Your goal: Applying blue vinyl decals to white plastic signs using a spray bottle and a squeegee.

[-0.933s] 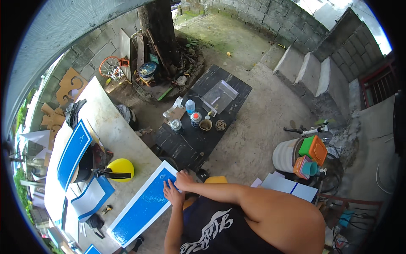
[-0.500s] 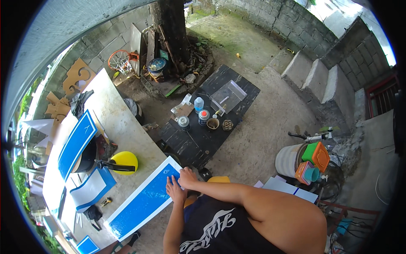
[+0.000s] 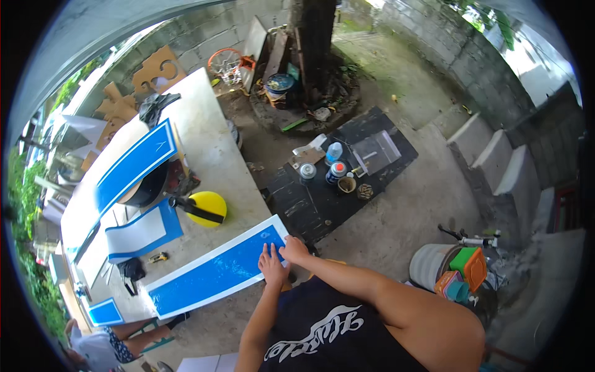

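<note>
A long blue panel with a white border (image 3: 211,273) lies across the table's near edge, its blue face wet and glossy with droplets. My left hand (image 3: 273,266) rests on its right part, fingers spread and laid flat on the blue. Beside it, at the panel's right end, my right hand (image 3: 294,249) has its fingers curled together against the white border. Whatever those fingers pinch is too small to make out. A yellow spray bottle with a black top (image 3: 207,209) lies on the table behind the panel.
The pale table (image 3: 238,186) also bears another blue panel (image 3: 136,161), a curled blue-and-white sheet (image 3: 145,232) and a yellow cutter (image 3: 158,256). A low black table (image 3: 291,201) holds cans and a bottle (image 3: 333,153). Someone in patterned shorts (image 3: 119,345) is at lower left.
My view has turned left, so the scene sits further right, and a person shows at lower left. Both hands stay at the panel's right end, hardly shifted on it.
</note>
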Action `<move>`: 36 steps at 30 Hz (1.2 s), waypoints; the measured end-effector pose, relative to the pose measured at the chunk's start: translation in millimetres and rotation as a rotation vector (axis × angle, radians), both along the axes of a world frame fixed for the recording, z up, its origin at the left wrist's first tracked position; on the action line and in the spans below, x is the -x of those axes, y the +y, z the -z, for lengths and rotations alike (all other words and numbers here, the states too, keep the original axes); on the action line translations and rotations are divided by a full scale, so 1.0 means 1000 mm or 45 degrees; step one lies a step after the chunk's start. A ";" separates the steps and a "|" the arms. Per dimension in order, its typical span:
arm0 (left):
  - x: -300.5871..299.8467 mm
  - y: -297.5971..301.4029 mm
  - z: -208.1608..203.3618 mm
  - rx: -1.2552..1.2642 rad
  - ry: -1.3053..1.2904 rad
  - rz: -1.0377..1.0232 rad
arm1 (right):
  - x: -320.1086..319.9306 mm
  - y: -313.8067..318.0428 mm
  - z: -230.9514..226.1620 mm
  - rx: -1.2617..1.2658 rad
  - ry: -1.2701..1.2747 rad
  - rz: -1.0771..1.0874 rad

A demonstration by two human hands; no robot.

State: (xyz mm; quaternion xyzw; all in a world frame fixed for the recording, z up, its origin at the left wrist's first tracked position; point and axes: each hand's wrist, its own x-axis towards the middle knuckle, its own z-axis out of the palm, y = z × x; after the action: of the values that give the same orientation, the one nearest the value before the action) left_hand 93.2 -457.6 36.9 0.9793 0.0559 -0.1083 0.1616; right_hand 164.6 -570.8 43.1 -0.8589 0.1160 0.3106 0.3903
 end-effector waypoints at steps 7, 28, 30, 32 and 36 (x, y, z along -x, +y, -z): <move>-0.004 -0.031 0.017 0.151 0.087 -0.013 | 0.005 -0.041 0.041 -0.057 -0.109 -0.054; 0.010 -0.016 0.003 0.123 0.099 -0.003 | -0.013 -0.042 0.005 -0.023 -0.017 -0.138; 0.008 -0.016 0.002 0.112 0.118 0.019 | -0.013 -0.044 0.012 -0.041 -0.004 -0.097; 0.007 -0.013 0.001 0.111 0.159 0.039 | -0.015 -0.043 0.014 -0.075 0.010 -0.057; 0.003 -0.007 0.002 0.070 0.168 0.065 | -0.018 -0.041 0.021 -0.109 -0.075 -0.077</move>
State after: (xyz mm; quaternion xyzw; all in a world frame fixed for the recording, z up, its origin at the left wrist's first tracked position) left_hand 90.7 -465.1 34.5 0.9664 0.0384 -0.1781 0.1814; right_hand 182.2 -611.3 21.7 -0.8534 0.0650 0.3016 0.4202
